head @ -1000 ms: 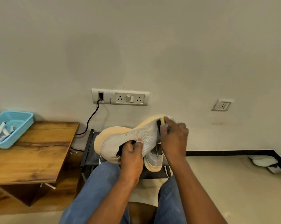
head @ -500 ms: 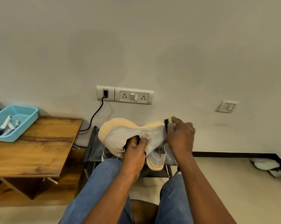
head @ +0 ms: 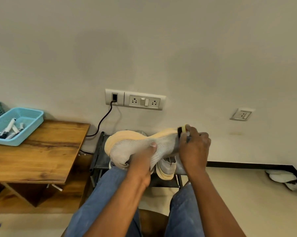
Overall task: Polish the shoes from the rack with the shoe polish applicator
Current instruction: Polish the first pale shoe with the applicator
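At the centre of the frame the left hand grips a pale grey knit shoe with a peach-yellow sole, thumb pressed across the mesh side, fingers tucked into the opening – the shoe lies on its side, sole turned up toward the wall. Just right of it the right hand curls round the shoe polish applicator, whose dark end and yellow collar touch the shoe's right end. Below the hands a second shoe of the same kind rests on the dark rack. At the left a wooden table carries a blue basket holding small tubes – their labels are too small to read
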